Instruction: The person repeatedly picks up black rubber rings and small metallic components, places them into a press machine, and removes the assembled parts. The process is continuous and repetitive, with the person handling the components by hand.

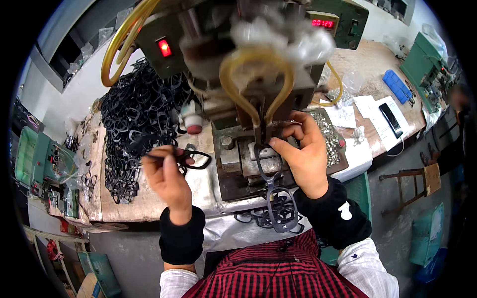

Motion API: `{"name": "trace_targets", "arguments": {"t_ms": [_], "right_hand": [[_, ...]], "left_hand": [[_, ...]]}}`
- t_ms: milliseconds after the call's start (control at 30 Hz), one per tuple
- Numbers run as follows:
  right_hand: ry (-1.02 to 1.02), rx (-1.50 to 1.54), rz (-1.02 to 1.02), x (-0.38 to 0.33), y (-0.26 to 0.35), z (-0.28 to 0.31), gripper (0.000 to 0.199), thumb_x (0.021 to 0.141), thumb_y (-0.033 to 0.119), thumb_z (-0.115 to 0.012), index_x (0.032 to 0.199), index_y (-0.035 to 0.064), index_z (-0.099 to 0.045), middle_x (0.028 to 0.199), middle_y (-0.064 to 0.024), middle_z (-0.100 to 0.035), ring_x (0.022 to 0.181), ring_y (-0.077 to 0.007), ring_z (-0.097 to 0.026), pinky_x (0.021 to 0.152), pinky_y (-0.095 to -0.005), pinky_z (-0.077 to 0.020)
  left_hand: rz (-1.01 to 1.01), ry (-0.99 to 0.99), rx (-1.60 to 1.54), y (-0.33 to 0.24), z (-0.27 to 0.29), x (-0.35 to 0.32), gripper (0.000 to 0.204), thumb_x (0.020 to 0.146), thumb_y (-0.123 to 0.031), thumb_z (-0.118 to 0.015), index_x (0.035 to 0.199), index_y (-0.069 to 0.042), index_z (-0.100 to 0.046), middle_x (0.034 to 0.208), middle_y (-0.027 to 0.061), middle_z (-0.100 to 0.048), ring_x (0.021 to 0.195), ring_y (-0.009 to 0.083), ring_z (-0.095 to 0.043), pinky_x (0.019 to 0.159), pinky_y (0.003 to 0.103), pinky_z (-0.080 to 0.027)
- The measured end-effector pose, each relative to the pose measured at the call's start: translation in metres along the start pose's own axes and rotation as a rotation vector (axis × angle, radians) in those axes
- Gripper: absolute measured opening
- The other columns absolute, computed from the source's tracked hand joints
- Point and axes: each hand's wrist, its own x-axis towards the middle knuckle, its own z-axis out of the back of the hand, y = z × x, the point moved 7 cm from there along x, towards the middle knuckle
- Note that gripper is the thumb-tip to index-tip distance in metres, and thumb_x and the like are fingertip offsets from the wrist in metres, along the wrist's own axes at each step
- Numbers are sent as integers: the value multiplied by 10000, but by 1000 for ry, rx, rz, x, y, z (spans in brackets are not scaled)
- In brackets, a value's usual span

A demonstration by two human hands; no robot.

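Note:
My right hand (305,154) is at the tip of a bench press (226,176). Its thumb and fingers close on the upper end of a dark grey glasses frame (270,203), which hangs lengthwise over the front edge of the press. The exact contact under the press tip is hard to see. To the left of the press, my left hand (171,184) pinches a black glasses frame (200,160), slightly blurred, one rim pointing right. Below the press, several more dark glasses frames (248,217) lie on a silvery sheet.
A big heap of black glasses frames (134,119) covers the bench on the left. Small shiny metal parts (325,141) fill a tray beside my right hand. A red-topped button (194,126) stands left of the press; yellow tubes (285,89) loop ahead. Papers and a phone (391,119) lie far right.

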Motion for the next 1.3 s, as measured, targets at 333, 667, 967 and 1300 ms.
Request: {"name": "trace_targets", "arguments": {"t_ms": [333, 667, 967, 1300], "right_hand": [[72, 289, -135, -27, 34, -22, 605, 855, -40, -632, 1416, -64, -407, 1303, -175, -589, 1202, -205, -544, 1041, -318, -417], [-155, -1215, 357, -14, -33, 98, 205, 756, 130, -774, 941, 48, -742, 1194, -254, -619, 1224, -422, -531, 1015, -461, -443], [-181, -1117, 405, -15, -38, 97, 147, 795, 67, -733, 933, 23, -756, 1102, -187, -684, 1151, -376, -600, 984, -447, -470], [-232, -829, 357, -14, -26, 96, 109, 822, 12, -682, 922, 9, -725, 845, -128, -660, 829, -317, -618, 761, -386, -474]], "left_hand": [[-292, 254, -60, -71, -69, 18, 165, 952, 0, -550, 1080, 4, -447, 964, 194, -590, 813, 256, -644, 633, 370, -615], [-940, 844, 356, -61, -120, -58, 233, 732, -30, -758, 921, -25, -622, 1024, 137, -700, 795, 274, -704, 632, 344, -608], [-852, 735, 244, -49, -112, -59, 213, 747, -27, -732, 923, -1, -615, 973, 145, -703, 773, 293, -705, 686, 426, -630], [-309, -177, 763, -61, 38, 1, 177, 932, -4, -596, 1097, -14, -662, 1060, 110, -675, 922, 207, -620, 864, 325, -485]]}}
